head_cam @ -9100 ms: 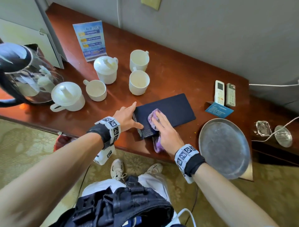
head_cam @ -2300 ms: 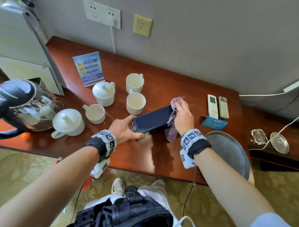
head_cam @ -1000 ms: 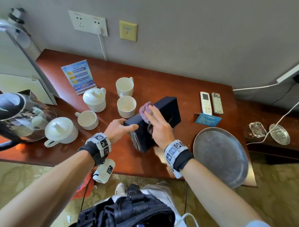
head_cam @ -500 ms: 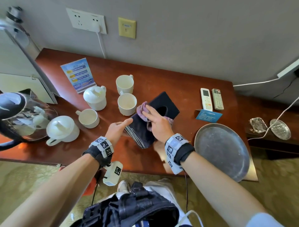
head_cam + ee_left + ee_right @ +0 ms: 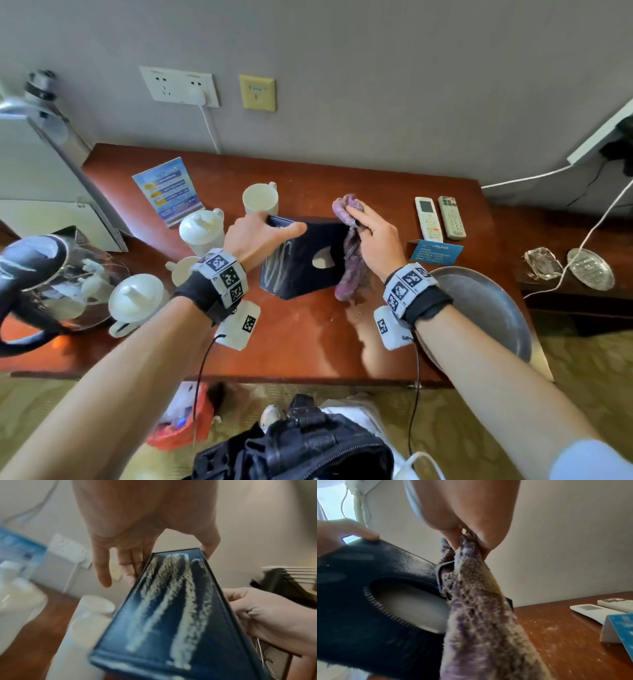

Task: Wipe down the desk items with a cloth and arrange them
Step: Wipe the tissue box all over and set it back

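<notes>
The box (image 5: 301, 260) stands tipped on the desk (image 5: 294, 335), between the two hands; its face with the oval opening is turned toward the person, and its long axis runs roughly from 9 to 3 o'clock. The left hand (image 5: 255, 240) grasps the top edge at the box's 10 o'clock corner, thumb on the near face and fingers over the far side. The right hand (image 5: 376, 240) pinches the cloth (image 5: 349, 270) against the 3 o'clock end of the box; the cloth hangs down that end to the desk. The left end panel carries pale dusty streaks, seen in the left wrist view. In my judgement the right hand, nearer the unwiped end, will draw the cloth downward while the left steadies. Mugs (image 5: 260, 198) stand at 11 o'clock; remotes (image 5: 440, 217) lie at 2 o'clock.
</notes>
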